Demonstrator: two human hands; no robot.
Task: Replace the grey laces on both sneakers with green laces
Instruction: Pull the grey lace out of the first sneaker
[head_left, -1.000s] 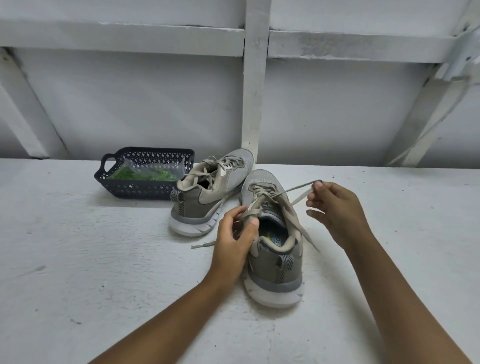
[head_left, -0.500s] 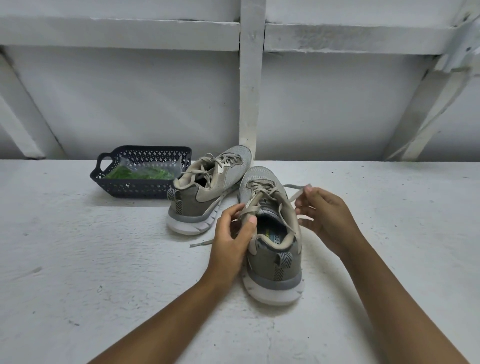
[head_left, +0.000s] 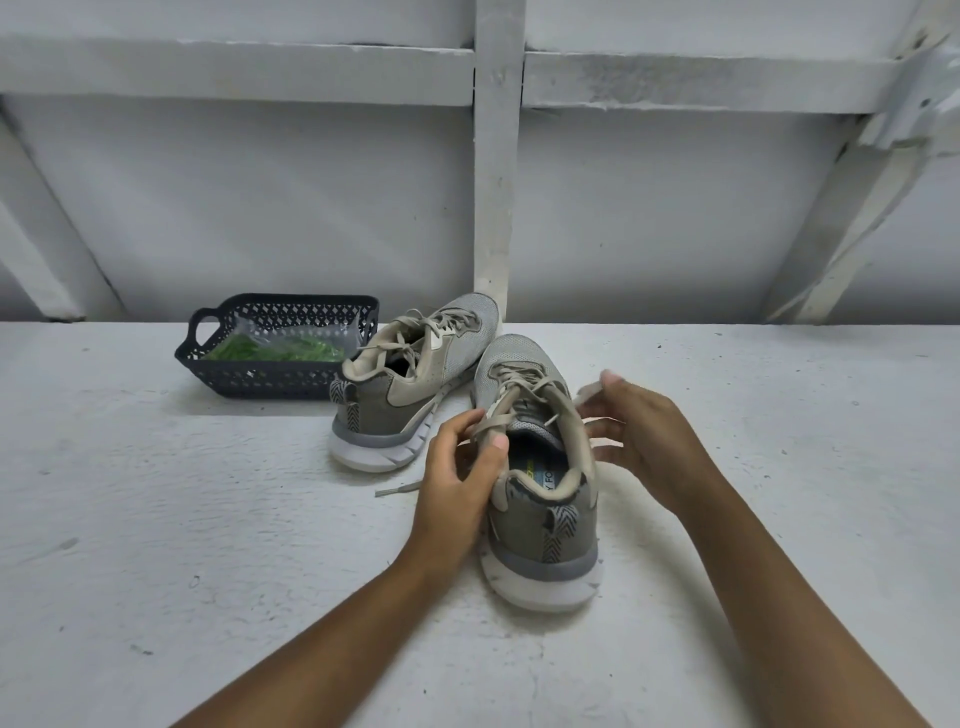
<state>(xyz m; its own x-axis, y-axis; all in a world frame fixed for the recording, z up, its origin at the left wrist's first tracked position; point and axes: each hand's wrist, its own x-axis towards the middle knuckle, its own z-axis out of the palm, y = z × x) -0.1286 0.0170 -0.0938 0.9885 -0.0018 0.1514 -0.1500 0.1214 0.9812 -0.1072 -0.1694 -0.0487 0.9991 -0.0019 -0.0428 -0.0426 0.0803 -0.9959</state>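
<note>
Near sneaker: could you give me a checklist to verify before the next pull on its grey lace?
1. Hold on the near sneaker: ok, the left hand grips its collar.
2. Lace end in hand: ok, the right hand pinches a pale, blurred end of the grey lace.
3. Knot undone: ok, it seems; a loose end lies on the table.
4. Eyelets emptied: not ok, the lace crosses the tongue.
5. Supply ready: ok, green laces lie bagged in the basket.
6. The far sneaker unlaced: not ok.
</note>
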